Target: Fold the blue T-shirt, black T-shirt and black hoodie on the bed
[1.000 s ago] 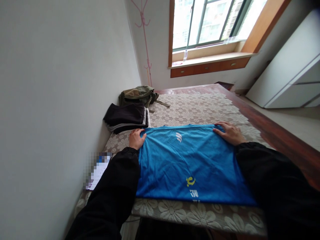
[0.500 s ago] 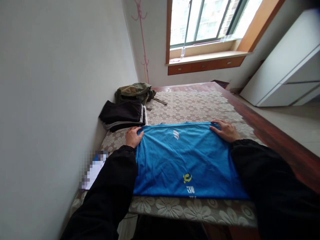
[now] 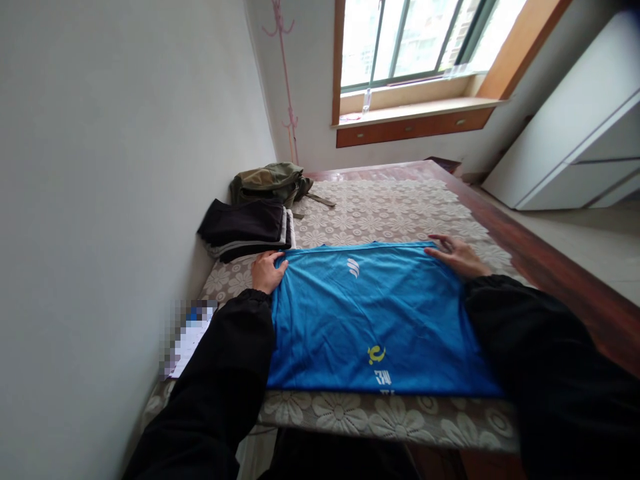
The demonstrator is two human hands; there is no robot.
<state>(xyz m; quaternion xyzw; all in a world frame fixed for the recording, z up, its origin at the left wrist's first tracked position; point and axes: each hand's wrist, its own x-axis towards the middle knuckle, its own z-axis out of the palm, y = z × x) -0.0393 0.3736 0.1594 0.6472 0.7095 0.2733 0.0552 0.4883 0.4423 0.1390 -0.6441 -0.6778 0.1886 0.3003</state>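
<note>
While the blue shirt (image 3: 330, 313) lies on flowered cloth (image 3: 395, 207), seemingly being straightened, my left hand (image 3: 266, 272), grip unclear, meets its far-left corner; my right hand (image 3: 463, 259), fingers parted, its far-right. Pinching both seems called for next.

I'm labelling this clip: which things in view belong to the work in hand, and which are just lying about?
In the work:
- blue garment
- left hand and right hand, at its far corners
- patterned cloth beneath

Lying about:
- folded clothes, perhaps related
- backpack
- bottle by the window
</note>
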